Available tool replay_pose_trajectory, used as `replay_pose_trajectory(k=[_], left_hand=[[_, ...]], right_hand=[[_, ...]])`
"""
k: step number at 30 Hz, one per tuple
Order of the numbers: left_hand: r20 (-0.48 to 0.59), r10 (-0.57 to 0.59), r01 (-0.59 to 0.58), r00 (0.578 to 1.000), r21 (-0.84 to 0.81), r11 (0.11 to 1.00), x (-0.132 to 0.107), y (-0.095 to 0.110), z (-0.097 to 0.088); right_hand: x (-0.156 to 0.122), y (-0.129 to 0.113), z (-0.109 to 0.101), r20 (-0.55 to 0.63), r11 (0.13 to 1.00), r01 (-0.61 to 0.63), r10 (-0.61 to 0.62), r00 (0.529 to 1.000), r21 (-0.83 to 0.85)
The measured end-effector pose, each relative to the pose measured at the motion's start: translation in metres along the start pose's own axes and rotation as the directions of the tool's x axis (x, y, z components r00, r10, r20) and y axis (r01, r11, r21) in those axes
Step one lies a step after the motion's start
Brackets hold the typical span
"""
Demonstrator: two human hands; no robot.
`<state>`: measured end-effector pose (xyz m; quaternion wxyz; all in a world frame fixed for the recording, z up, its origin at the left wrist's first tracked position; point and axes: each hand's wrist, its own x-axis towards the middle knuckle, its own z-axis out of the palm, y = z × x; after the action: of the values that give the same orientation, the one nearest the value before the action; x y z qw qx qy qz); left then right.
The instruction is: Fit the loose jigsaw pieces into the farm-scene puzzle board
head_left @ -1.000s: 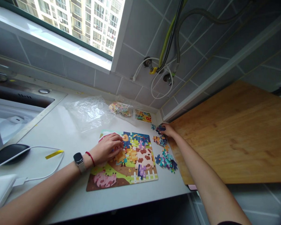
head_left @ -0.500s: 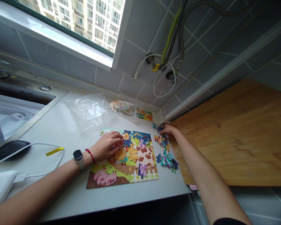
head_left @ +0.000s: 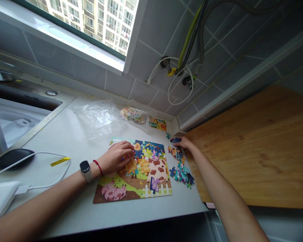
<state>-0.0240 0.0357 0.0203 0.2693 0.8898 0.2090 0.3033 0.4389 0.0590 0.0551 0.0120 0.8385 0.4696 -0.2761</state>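
Observation:
A farm-scene jigsaw puzzle [head_left: 135, 185] lies on the counter, with a pig, a spotted cow and a white fence. My left hand [head_left: 120, 155] rests over its upper left part, fingers curled down. Beside those fingers is an orange puzzle piece [head_left: 131, 167]; whatever they may hold is hidden. A purple piece [head_left: 154, 185] sits at the lower right of the picture. My right hand [head_left: 183, 142] reaches to the loose pieces at the right, fingertips closed on a dark blue puzzle piece [head_left: 176, 140]. Below it are orange-brown pieces [head_left: 175, 152] and a teal and purple pile [head_left: 182, 174].
Behind the puzzle lie a clear plastic bag [head_left: 98, 116], bagged pieces [head_left: 132, 115] and a picture card [head_left: 158, 123]. A wooden board [head_left: 255, 148] borders the right side. At left are a sink [head_left: 27, 97], a black oval object [head_left: 13, 159] and a white cabled device [head_left: 2, 198].
The view has shifted slightly. My right hand stays at the dark blue piece beside the loose pile. My left hand keeps its place on the puzzle.

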Motion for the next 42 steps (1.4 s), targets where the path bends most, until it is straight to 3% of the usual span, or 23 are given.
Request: replay_pose_trajectory(k=[11, 18, 28, 31, 36, 39, 42], left_hand=[[0.009, -0.001, 0.001, 1.000, -0.002, 1.000, 0.000, -0.003, 0.001], [0.002, -0.008, 0.008, 1.000, -0.015, 1.000, 0.001, -0.002, 0.000], [-0.025, 0.000, -0.001, 1.000, -0.018, 1.000, 0.000, -0.006, 0.003], [-0.037, 0.005, -0.006, 0.999, -0.022, 1.000, 0.000, -0.006, 0.003], [-0.053, 0.012, -0.014, 0.999, -0.021, 1.000, 0.000, -0.006, 0.003], [-0.056, 0.007, -0.008, 0.998, -0.025, 1.000, 0.000, -0.006, 0.003], [-0.055, 0.005, -0.006, 0.998, -0.021, 1.000, 0.000, -0.006, 0.002]], right_hand=[[0.015, -0.008, 0.000, 0.015, 0.998, -0.037, 0.037, 0.999, -0.051], [0.012, -0.009, 0.004, -0.009, 1.000, 0.024, -0.024, 1.000, -0.012], [0.015, -0.008, 0.001, 0.019, 0.999, -0.005, 0.004, 1.000, 0.050], [0.010, -0.010, 0.001, -0.045, 0.994, 0.031, -0.027, 0.999, 0.102], [-0.002, -0.015, 0.004, -0.254, 0.953, 0.173, -0.108, 0.961, 0.247], [-0.017, -0.022, 0.005, -0.358, 0.887, 0.275, -0.137, 0.924, 0.370], [-0.044, -0.034, 0.014, -0.385, 0.786, 0.355, -0.163, 0.908, 0.505]])
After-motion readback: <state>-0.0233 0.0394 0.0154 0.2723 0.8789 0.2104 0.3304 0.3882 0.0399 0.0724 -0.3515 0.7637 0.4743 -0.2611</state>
